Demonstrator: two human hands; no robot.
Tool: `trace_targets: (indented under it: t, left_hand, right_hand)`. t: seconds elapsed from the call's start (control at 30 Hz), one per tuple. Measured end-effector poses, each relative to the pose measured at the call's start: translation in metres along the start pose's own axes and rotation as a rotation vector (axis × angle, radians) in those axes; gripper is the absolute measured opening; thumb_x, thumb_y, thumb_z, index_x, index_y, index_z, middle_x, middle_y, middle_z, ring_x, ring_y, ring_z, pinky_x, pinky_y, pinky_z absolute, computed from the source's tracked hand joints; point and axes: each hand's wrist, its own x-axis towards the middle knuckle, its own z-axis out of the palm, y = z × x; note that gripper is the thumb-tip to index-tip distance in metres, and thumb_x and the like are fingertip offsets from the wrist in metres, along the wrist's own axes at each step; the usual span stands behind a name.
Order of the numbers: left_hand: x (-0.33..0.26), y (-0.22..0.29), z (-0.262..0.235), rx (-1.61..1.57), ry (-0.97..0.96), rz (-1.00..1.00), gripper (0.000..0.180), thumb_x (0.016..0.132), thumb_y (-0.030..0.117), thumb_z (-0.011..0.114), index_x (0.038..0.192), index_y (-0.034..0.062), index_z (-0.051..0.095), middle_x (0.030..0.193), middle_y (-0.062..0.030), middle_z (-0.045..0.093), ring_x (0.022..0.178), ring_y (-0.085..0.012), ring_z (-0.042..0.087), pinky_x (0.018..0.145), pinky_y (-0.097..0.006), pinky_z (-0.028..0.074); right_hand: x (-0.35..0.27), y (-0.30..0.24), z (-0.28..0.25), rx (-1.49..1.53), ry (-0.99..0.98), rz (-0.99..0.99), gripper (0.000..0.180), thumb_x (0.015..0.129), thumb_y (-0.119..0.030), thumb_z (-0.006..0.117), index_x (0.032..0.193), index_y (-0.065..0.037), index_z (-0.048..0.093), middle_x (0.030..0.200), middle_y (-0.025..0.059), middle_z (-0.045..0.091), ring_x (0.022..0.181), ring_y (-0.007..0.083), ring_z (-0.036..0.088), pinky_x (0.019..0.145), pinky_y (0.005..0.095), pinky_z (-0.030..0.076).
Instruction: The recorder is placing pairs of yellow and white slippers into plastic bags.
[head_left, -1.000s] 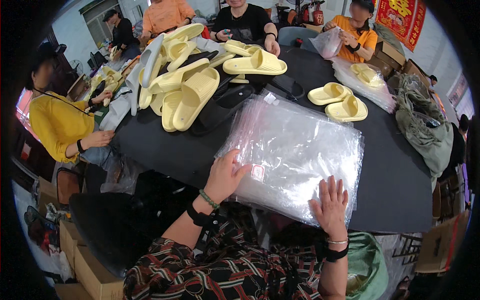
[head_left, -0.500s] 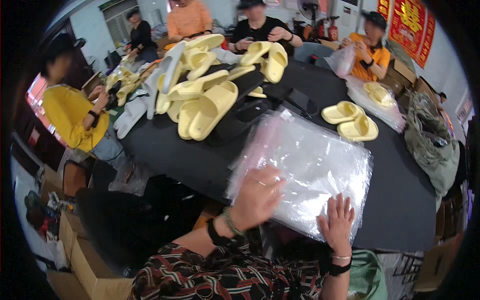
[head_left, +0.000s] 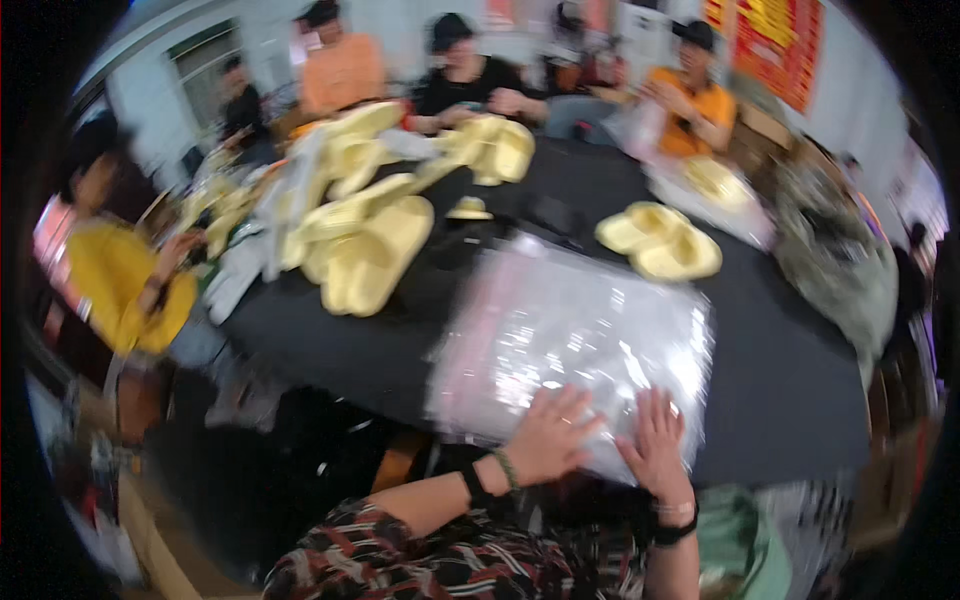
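— What are the hands doing over there?

— Both lie flat on the stack of clear plastic bags (head_left: 570,345). The left hand (head_left: 545,440) rests palm down on its near edge, fingers spread wide, gripping nothing. The right hand (head_left: 655,445) sits just beside it, also flat and spread, fingertips pointing away from the person.

— And where is the stack?

— Directly under both palms, stretching away from them across the black worktop (head_left: 780,390). It hangs slightly over the near rim.

— What lies beyond the hands?

— Past the right hand's fingertips and a little to its right, a pair of pale yellow slippers (head_left: 660,240) sits on the cloth, well apart from the bags. Ahead of the left hand and off to its left is a heap of yellow slippers (head_left: 365,245), piled loosely. Farther off, several seated people (head_left: 470,75) work around the far side. The view is blurred, so finer details I can't make out.
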Motion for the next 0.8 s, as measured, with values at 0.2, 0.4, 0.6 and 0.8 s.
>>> trace_targets:
  t: [0.2, 0.4, 0.6, 0.8]
  left_hand:
    - [0.007, -0.007, -0.009, 0.170, -0.126, -0.013, 0.062, 0.095, 0.052, 0.054, 0.144, 0.0136, 0.051, 0.154, -0.0158, 0.041, 0.145, -0.0384, 0.033, 0.115, -0.063, 0.020]
    - [0.014, -0.002, -0.004, 0.252, -0.199, 0.079, 0.058, 0.100, 0.043, 0.049, 0.150, 0.0133, 0.046, 0.159, -0.0157, 0.035, 0.148, -0.0386, 0.028, 0.118, -0.058, 0.017]
    - [0.011, 0.004, -0.005, 0.320, -0.208, 0.036, 0.059, 0.102, 0.042, 0.040, 0.152, 0.0106, 0.041, 0.161, -0.0154, 0.032, 0.150, -0.0361, 0.025, 0.119, -0.055, 0.014]
    - [0.010, -0.007, -0.007, 0.339, -0.234, 0.081, 0.063, 0.106, 0.046, 0.032, 0.152, 0.0040, 0.040, 0.161, -0.0177, 0.031, 0.149, -0.0385, 0.026, 0.120, -0.052, 0.016]
  right_hand:
    - [-0.037, 0.044, -0.073, 0.781, 0.470, -0.028, 0.051, 0.096, -0.019, 0.061, 0.143, -0.001, 0.049, 0.145, 0.0205, 0.052, 0.135, 0.0295, 0.049, 0.113, 0.0400, 0.037]
    - [-0.193, 0.164, -0.047, 0.793, 1.296, 0.542, 0.024, 0.104, -0.006, 0.048, 0.121, 0.003, 0.062, 0.116, 0.0091, 0.069, 0.102, 0.0175, 0.066, 0.092, 0.0313, 0.052]
    - [-0.413, 0.247, 0.153, 0.394, 0.864, 1.496, 0.031, 0.097, -0.027, 0.060, 0.103, 0.002, 0.070, 0.089, 0.0088, 0.074, 0.081, 0.0167, 0.069, 0.074, 0.0305, 0.054]
    - [-0.462, 0.217, 0.274, 1.492, 1.038, 1.878, 0.023, 0.093, -0.019, 0.058, 0.109, -0.004, 0.064, 0.100, 0.0094, 0.069, 0.077, 0.0220, 0.068, 0.061, 0.0313, 0.054]
